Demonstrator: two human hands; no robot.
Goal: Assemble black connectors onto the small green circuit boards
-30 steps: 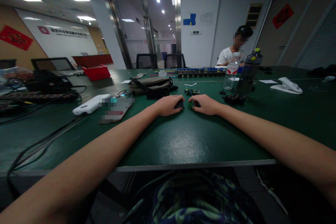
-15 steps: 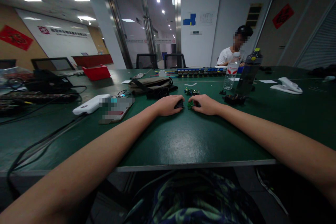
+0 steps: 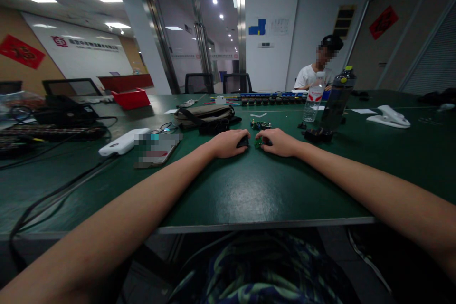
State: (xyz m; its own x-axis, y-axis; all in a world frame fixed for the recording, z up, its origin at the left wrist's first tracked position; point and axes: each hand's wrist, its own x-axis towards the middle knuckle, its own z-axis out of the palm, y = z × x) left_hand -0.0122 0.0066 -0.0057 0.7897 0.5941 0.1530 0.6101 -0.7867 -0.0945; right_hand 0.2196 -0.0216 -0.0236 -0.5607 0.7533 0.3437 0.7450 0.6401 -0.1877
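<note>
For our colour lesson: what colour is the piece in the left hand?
The piece is black; head view shows it.

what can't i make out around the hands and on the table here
All in the head view:
- black part: mostly hidden by the left hand
- green piece: partly hidden by the right hand
- circuit board: markings too small
- clear bag: cut off by the left edge

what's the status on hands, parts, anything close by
Left hand: holding small black part. Right hand: holding small green part. Circuit-board pieces just beyond both hands.
</note>
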